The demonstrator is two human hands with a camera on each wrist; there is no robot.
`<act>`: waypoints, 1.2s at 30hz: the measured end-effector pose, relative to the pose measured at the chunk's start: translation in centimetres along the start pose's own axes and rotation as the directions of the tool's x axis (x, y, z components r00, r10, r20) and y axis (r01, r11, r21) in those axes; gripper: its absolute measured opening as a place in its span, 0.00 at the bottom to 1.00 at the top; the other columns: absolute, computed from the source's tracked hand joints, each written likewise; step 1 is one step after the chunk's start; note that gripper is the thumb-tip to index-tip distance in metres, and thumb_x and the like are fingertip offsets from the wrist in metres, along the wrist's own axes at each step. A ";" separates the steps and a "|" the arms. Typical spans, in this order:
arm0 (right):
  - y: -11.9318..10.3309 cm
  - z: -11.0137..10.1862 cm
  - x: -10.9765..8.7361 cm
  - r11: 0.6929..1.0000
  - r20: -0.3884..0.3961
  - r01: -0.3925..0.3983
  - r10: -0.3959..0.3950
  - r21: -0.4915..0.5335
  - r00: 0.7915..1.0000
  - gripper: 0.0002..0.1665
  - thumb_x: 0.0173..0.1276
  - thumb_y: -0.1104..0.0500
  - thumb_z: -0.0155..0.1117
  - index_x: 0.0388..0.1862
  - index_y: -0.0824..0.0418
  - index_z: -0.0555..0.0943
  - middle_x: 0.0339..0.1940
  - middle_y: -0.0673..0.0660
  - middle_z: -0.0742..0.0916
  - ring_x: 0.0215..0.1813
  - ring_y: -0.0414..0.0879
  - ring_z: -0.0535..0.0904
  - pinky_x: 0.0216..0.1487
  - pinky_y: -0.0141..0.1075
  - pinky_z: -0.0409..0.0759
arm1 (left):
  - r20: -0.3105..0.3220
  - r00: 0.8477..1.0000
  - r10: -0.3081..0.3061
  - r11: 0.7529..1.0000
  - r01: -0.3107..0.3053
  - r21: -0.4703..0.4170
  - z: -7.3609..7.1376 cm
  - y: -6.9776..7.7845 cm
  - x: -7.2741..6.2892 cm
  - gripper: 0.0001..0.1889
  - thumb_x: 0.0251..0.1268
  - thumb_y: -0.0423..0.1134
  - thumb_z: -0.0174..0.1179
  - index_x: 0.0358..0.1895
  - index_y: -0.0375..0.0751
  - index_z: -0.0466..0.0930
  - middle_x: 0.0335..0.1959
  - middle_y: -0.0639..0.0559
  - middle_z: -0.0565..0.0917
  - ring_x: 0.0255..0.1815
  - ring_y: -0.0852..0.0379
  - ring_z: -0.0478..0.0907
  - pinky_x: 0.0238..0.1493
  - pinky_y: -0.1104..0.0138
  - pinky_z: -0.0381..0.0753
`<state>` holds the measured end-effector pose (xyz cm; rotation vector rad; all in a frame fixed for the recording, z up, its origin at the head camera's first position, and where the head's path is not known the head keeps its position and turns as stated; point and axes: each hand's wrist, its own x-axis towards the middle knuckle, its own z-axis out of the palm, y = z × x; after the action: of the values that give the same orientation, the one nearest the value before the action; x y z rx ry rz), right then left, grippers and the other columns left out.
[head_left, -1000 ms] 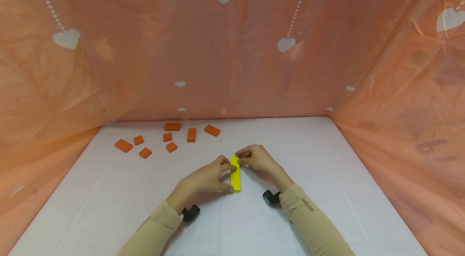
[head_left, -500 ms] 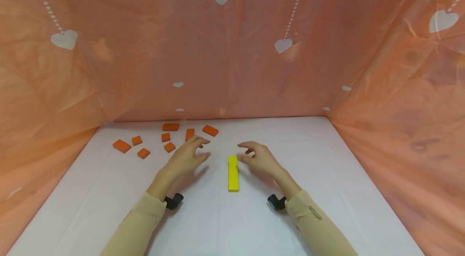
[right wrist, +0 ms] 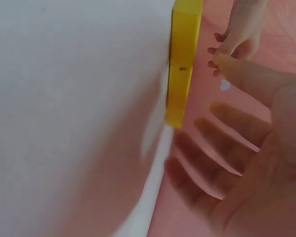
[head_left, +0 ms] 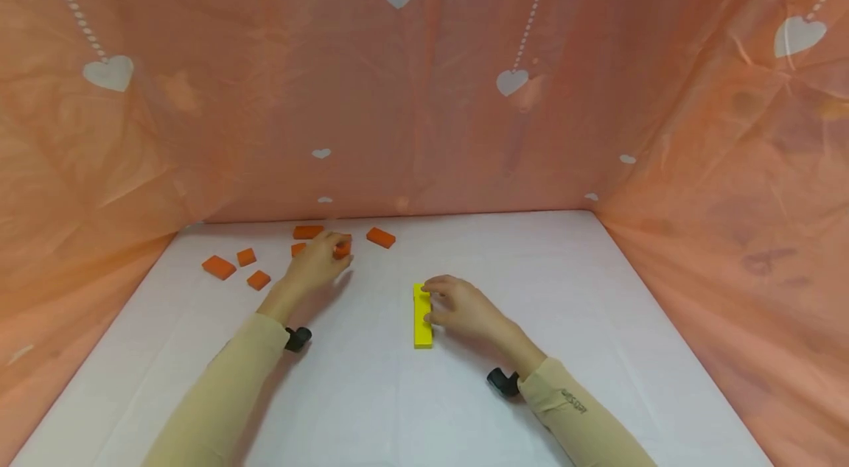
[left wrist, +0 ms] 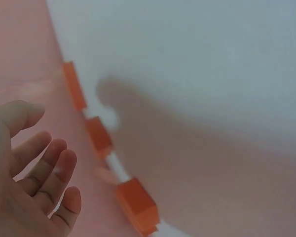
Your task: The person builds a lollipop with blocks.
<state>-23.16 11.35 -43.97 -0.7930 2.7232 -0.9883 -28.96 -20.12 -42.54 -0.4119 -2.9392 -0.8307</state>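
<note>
My left hand is at the back left, its thumb and fingers curved to either side of an upright-looking orange block that overlaps them in the head view. In the left wrist view the left hand shows loose, spread fingers with nothing held, beside a line of orange blocks. My right hand is at the right side of a yellow bar, its fingertips over the bar's edge. A seam crosses the yellow bar in the right wrist view, where the right hand's fingers are relaxed and apart.
Around the left hand lie more orange blocks: a long one behind it, another to its right. Further left are a long block and two small ones. A pink curtain borders the white table.
My left hand has left the yellow bar and travelled left and away to an orange block. My right hand lifted slightly off the bar, then came back to its right edge.
</note>
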 end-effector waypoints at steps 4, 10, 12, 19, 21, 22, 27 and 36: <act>0.0 0.1 0.0 0.998 0.058 0.000 0.003 -0.059 0.998 0.30 0.66 0.57 0.75 0.67 0.63 0.81 0.71 0.59 0.80 0.74 0.59 0.73 0.76 0.54 0.68 | 0.025 1.000 -0.002 0.999 0.001 0.047 -0.2 -0.6 0.8 0.26 0.75 0.40 0.62 0.68 0.27 0.74 0.63 0.32 0.76 0.54 0.37 0.82 0.52 0.46 0.85; 0.0 0.1 -0.2 0.995 0.076 0.014 -0.007 -0.098 0.997 0.30 0.67 0.56 0.75 0.67 0.63 0.81 0.72 0.59 0.79 0.74 0.58 0.73 0.76 0.53 0.69 | 0.076 0.997 -0.019 0.993 0.010 0.117 -0.3 -1.0 2.0 0.25 0.74 0.41 0.62 0.66 0.26 0.75 0.63 0.30 0.76 0.55 0.37 0.78 0.57 0.44 0.81; 0.1 0.1 -0.3 0.994 0.079 0.026 -0.017 -0.110 0.997 0.30 0.67 0.56 0.76 0.66 0.62 0.82 0.71 0.59 0.79 0.74 0.58 0.73 0.75 0.53 0.69 | 0.086 0.996 -0.031 0.991 0.020 0.130 -0.3 -1.1 2.3 0.25 0.74 0.41 0.63 0.65 0.26 0.75 0.67 0.28 0.73 0.58 0.35 0.77 0.57 0.43 0.81; 0.1 0.1 -0.3 0.988 0.086 0.061 -0.049 -0.145 0.995 0.27 0.68 0.55 0.76 0.64 0.61 0.84 0.71 0.59 0.79 0.72 0.59 0.75 0.73 0.54 0.72 | 0.089 0.994 -0.055 0.995 0.047 0.091 0.1 -1.3 2.8 0.14 0.73 0.40 0.64 0.50 0.31 0.79 0.63 0.29 0.73 0.48 0.39 0.79 0.51 0.48 0.82; 0.1 0.1 -0.3 0.987 0.088 0.060 -0.048 -0.148 0.995 0.26 0.67 0.55 0.76 0.63 0.61 0.84 0.71 0.59 0.79 0.72 0.59 0.75 0.73 0.54 0.72 | 0.082 0.995 -0.056 0.997 0.051 0.060 0.3 -1.4 2.8 0.12 0.73 0.38 0.64 0.49 0.31 0.79 0.58 0.32 0.73 0.44 0.41 0.78 0.50 0.49 0.82; 0.0 0.1 -0.4 0.987 0.090 0.058 -0.044 -0.150 0.995 0.26 0.67 0.55 0.76 0.62 0.61 0.85 0.71 0.59 0.79 0.71 0.59 0.75 0.73 0.54 0.72 | 0.080 0.995 -0.059 0.997 0.056 0.044 0.3 -1.5 2.8 0.12 0.73 0.37 0.63 0.49 0.31 0.78 0.55 0.33 0.73 0.44 0.42 0.77 0.51 0.50 0.81; -0.2 0.2 -0.4 0.987 0.098 0.049 -0.034 -0.155 0.995 0.25 0.67 0.54 0.76 0.61 0.60 0.86 0.71 0.58 0.79 0.72 0.59 0.75 0.73 0.54 0.72 | 0.065 0.994 -0.090 0.996 0.090 -0.005 0.8 -1.8 2.8 0.12 0.73 0.36 0.62 0.50 0.30 0.78 0.54 0.34 0.70 0.45 0.40 0.76 0.52 0.49 0.80; 0.0 0.0 -0.4 0.984 0.090 0.056 -0.041 -0.167 0.995 0.26 0.67 0.54 0.76 0.61 0.61 0.85 0.71 0.58 0.79 0.72 0.59 0.75 0.73 0.54 0.72 | 0.080 0.988 -0.132 0.988 0.137 -0.068 0.6 -1.9 2.9 0.15 0.70 0.34 0.60 0.54 0.27 0.78 0.50 0.35 0.76 0.48 0.40 0.76 0.52 0.51 0.81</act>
<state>-22.84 11.54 -43.95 -0.9110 2.7520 -0.7192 -32.26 -20.62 -43.63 -0.2563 -3.0418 -0.9611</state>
